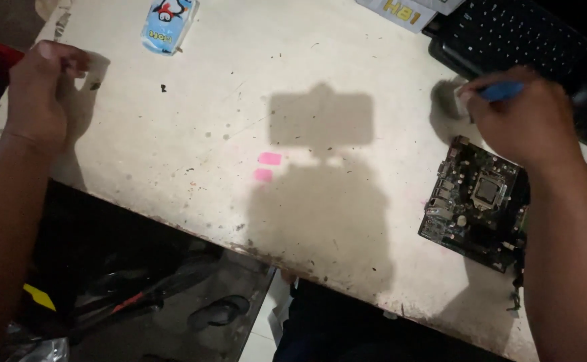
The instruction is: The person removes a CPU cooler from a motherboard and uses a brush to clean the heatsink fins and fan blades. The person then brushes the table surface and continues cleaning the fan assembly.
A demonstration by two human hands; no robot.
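Worn white table point(193, 127), board off to the right

Green square circuit board point(476, 202) lies near the table's right front edge, black plastic keyboard point(508, 33) behind it; two small pink paper tabs point(267, 166) sit mid-table, light-blue plastic packet point(167, 23) far back left.

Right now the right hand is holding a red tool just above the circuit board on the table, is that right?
Not quite. The tool in the right hand is blue, not red, as the head view shows. The rest holds: the hand is just above the circuit board on the table.
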